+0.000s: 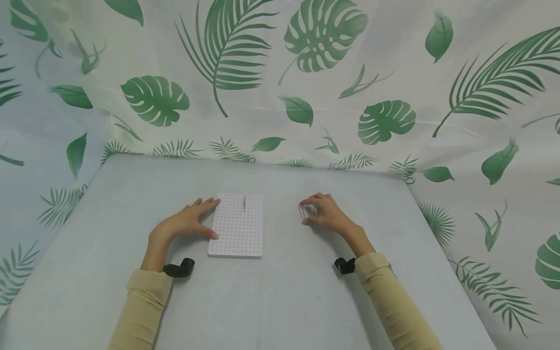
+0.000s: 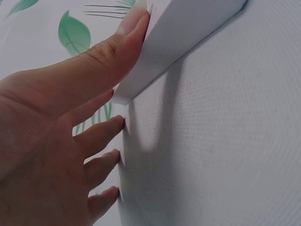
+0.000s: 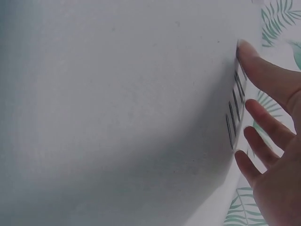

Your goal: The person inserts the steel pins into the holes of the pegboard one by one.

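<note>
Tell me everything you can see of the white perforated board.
The white perforated board is a thick rectangle, seemingly plastic, with rows of small dark holes across its top and smooth, plain sides. It lies flat on the pale table, its longer sides running away from the person. Near its far end, thin pins stand up from it; their exact number is hard to tell. The left hand touches its left side, thumb nearer the person, a fingertip by the far corner.
</note>
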`<state>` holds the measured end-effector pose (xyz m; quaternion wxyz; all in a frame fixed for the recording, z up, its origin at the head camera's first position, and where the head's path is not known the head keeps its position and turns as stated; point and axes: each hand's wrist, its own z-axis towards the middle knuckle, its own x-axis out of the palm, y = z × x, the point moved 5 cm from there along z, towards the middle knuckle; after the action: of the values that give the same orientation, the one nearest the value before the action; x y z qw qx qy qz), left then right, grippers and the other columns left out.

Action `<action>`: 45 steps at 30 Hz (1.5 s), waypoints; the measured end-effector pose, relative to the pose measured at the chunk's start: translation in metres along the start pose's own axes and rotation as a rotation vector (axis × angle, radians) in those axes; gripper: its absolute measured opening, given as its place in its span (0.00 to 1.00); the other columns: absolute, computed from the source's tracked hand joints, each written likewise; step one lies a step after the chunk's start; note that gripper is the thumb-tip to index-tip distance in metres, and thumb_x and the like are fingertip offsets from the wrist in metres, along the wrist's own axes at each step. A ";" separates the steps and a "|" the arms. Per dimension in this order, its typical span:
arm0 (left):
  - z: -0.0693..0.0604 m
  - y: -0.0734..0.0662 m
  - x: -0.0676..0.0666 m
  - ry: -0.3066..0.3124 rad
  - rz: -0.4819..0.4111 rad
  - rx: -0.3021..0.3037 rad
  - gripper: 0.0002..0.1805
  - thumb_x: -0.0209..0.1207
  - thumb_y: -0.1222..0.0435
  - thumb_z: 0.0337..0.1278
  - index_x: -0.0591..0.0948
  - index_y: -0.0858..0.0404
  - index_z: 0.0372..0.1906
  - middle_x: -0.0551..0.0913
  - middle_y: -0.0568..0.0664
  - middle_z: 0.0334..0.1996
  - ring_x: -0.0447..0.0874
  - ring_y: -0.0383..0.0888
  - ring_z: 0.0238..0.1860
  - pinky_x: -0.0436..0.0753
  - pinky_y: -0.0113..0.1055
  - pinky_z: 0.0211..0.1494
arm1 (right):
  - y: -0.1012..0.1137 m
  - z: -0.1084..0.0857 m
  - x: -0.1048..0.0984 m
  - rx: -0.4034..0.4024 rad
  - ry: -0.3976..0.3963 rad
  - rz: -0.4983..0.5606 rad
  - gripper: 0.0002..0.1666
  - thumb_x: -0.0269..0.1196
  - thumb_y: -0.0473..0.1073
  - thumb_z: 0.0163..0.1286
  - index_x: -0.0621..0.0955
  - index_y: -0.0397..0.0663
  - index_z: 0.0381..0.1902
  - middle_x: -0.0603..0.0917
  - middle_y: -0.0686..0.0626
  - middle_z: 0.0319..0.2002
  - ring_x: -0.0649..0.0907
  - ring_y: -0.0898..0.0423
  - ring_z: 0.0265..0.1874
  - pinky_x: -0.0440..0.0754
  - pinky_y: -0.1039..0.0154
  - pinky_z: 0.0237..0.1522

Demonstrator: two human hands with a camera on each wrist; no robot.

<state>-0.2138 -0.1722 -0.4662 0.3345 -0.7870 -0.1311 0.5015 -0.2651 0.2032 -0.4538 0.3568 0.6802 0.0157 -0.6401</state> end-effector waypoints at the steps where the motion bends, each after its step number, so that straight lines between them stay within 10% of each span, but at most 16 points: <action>1: 0.000 0.000 0.000 0.000 -0.001 -0.001 0.57 0.76 0.52 0.50 0.57 0.61 0.82 0.50 0.64 0.82 0.37 0.71 0.82 0.39 0.71 0.79 | 0.000 0.000 0.000 -0.002 0.005 -0.004 0.31 0.79 0.41 0.56 0.85 0.40 0.58 0.82 0.34 0.57 0.78 0.36 0.58 0.71 0.37 0.64; 18: -0.002 -0.003 0.000 -0.005 -0.016 -0.003 0.57 0.76 0.53 0.50 0.58 0.61 0.82 0.51 0.64 0.82 0.38 0.70 0.82 0.40 0.71 0.80 | -0.002 0.001 0.000 0.005 0.091 -0.009 0.26 0.77 0.44 0.59 0.86 0.46 0.55 0.80 0.35 0.57 0.76 0.35 0.59 0.71 0.35 0.61; 45: -0.001 0.000 -0.001 -0.008 -0.007 -0.010 0.57 0.76 0.53 0.50 0.58 0.60 0.82 0.51 0.64 0.82 0.37 0.70 0.82 0.40 0.70 0.80 | -0.010 0.004 0.003 0.095 -0.004 0.029 0.26 0.82 0.44 0.52 0.86 0.44 0.48 0.83 0.39 0.54 0.79 0.38 0.55 0.75 0.40 0.61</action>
<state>-0.2133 -0.1726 -0.4651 0.3315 -0.7862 -0.1376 0.5030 -0.2729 0.2069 -0.4610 0.3336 0.6951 -0.0254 -0.6363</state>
